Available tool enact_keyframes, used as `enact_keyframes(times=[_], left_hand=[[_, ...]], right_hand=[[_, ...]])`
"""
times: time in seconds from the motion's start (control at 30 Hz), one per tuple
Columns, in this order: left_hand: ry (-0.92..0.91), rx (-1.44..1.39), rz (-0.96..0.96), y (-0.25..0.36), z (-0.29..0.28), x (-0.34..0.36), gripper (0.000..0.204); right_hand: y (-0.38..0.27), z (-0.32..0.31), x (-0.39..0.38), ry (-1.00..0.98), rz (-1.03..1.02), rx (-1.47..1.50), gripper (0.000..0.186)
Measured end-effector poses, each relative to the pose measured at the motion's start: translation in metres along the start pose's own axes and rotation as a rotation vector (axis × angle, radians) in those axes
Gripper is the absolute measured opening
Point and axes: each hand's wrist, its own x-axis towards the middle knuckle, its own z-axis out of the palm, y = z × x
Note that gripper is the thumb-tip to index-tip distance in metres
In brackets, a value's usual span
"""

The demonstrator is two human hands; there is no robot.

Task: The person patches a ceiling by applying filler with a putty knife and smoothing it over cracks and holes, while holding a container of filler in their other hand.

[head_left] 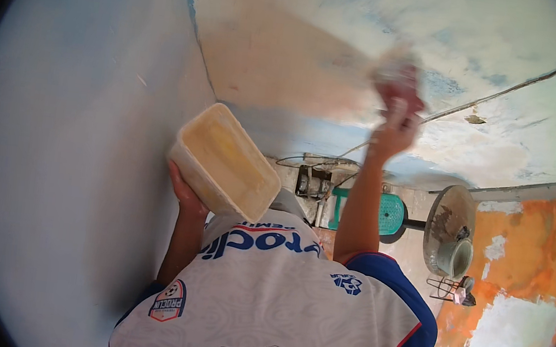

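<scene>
My left hand (188,194) is closed around the lower side of a cream rectangular plastic tub (186,163). The tub is tilted so its inside shows, smeared with a pale yellowish coating. Farther out, my right hand (394,133) is raised with the arm stretched, its fingers wrapped round a paintbrush (399,84) with a dark red body and a paler end. Motion smears the brush, so its bristles are not sharp. That pale end is at or close to the patchy white and blue painted surface (286,44); contact cannot be made out.
A smooth pale blue wall (85,117) stands close on my left. Beyond my right arm are a green plastic stool (391,214), a round grey table (445,199) with a bucket (455,257) on it, and an orange wall (536,251) with white patches. Cables (328,157) run near the stool.
</scene>
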Motion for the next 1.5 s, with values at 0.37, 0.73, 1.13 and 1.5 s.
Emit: enact_keyframes(times=[0.37,0.73,1.13,1.5], left_hand=[[-0.008,0.067,0.109,-0.018,0.037,-0.007,0.075],[0.017,0.067,0.106,-0.058,0.052,-0.013,0.077],[0.096,0.022,0.163,-0.077,0.037,-0.04,0.074],[0.126,0.085,0.38,-0.068,0.019,-0.066,0.074]], right_hand=[[0.064,-0.024,0.07,-0.086,0.026,0.058,0.018],[0.091,0.001,-0.033,-0.659,-0.222,0.053,0.017],[0.053,-0.056,0.05,-0.164,0.056,0.409,0.025],[0.091,0.101,-0.092,-0.756,-0.333,0.034,0.015]])
